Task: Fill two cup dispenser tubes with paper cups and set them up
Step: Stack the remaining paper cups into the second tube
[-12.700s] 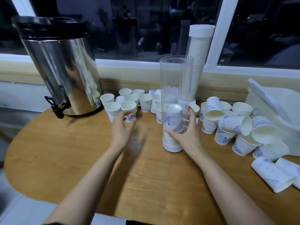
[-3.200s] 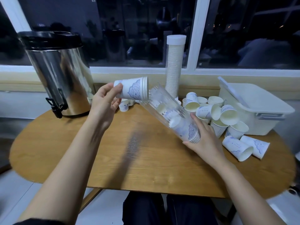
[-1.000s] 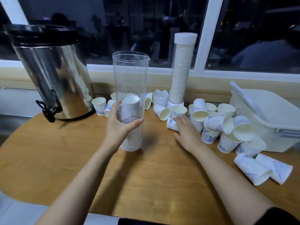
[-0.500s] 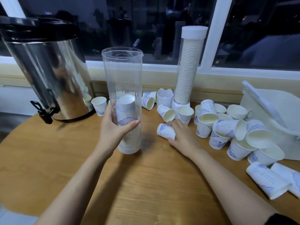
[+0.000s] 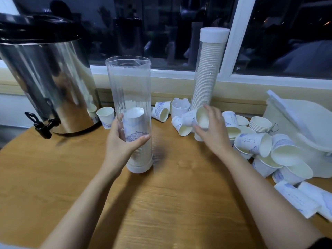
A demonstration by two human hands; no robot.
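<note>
Fingers (image 5: 117,127) of the left hand (image 5: 123,148) are curled round the clear dispenser tube (image 5: 130,94), which is held upright on the desk (image 5: 170,203), white base down and top open. A short stack of paper cups (image 5: 134,135) is seen inside its lower part. One paper cup (image 5: 196,118), turned on its side, is gripped at the rim by the right hand (image 5: 214,135) beside a heap of loose cups (image 5: 260,144). A second tube (image 5: 208,69), full and capped in white, is stood by the window (image 5: 161,24), with a steel urn (image 5: 46,83) at the left.
</note>
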